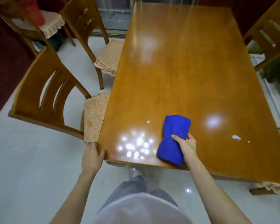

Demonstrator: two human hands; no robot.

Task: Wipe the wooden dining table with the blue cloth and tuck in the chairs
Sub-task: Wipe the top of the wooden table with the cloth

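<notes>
The left hand (92,153), nearest in the head view, curls over the table's (184,70) near-left corner while the right hand's (187,145) fingers (175,137) pinch the blue cloth (174,139) at its waist (long axis pointing away from the near edge), white flecks (148,122) lying just beyond it, leftward.

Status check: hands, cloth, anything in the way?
Right hand grips blue cloth on table. Left hand holds table corner. White specks beside cloth; near chair sticks out.

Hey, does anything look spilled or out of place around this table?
Yes. Small white splotches lie on the wooden table just left of the blue cloth, with another white patch near the right edge. The near left chair stands pulled out and askew.
</notes>
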